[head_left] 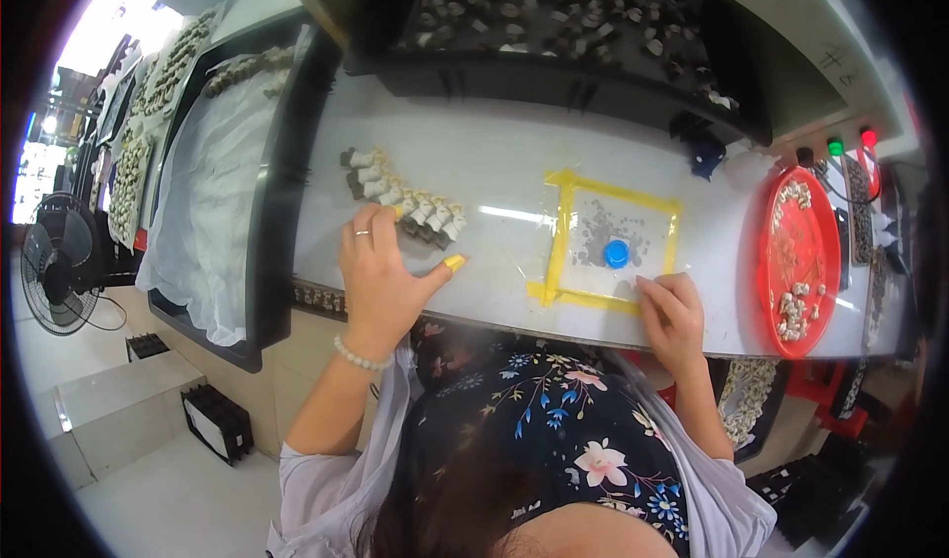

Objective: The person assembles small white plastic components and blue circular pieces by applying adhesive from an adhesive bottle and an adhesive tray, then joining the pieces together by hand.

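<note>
My left hand [381, 271] wears yellow covers on the thumb and one finger. Its thumb stands apart from the fingers, and the fingertips reach the near edge of a slanting block of small white-and-dark parts [405, 197] in close rows. Nothing shows between thumb and fingers. Over the lower right corner of a yellow tape frame [560, 242] is my right hand [677, 316], its fingers curled and drawn together; whatever they may hold is too small to make out. Inside the frame, a blue round cap [616, 254] sits among scattered small grey discs [598, 227].
At right, a red oval tray [766, 261] holds small pale parts. A black tray [445, 85] full of similar parts stands along the back. To the left lies a black tray [265, 301] lined with white cloth. A fan [61, 261] stands far left.
</note>
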{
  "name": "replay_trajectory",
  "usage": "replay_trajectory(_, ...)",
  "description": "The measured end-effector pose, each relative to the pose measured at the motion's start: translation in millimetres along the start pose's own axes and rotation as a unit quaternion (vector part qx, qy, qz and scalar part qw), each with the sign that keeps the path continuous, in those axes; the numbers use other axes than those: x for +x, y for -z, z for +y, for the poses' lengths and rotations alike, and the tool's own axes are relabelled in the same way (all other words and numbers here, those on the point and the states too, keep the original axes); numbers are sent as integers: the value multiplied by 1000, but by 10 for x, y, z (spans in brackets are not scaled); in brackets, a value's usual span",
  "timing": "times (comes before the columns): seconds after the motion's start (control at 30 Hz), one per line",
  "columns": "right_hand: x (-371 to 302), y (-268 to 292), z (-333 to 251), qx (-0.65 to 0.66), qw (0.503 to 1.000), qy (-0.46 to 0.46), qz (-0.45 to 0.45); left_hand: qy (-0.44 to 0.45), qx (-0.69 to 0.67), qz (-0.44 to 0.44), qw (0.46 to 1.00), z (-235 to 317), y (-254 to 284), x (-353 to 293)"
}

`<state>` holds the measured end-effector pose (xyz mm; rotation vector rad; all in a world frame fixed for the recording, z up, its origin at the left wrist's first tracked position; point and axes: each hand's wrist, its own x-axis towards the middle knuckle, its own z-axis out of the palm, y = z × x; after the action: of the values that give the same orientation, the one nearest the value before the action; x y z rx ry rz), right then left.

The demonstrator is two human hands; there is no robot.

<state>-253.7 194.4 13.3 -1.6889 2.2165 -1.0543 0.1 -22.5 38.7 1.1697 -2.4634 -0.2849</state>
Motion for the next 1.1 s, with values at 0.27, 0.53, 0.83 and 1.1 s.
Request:
replay_trajectory(0.27,-8,3,20,17,1000,16,20,-14,-24,22,999,113,-189,25)
replay_trajectory(0.53,14,8,4,22,999,13,23,-12,54,12,998,148,-171,71)
replay_trajectory(0.83,26,8,8,19,999,15,26,-27,0,38,999,146,-255,93)
replay_trajectory(1.1,23,16,19,20,999,27,25,-22,11,2,1000,169,-282,128)
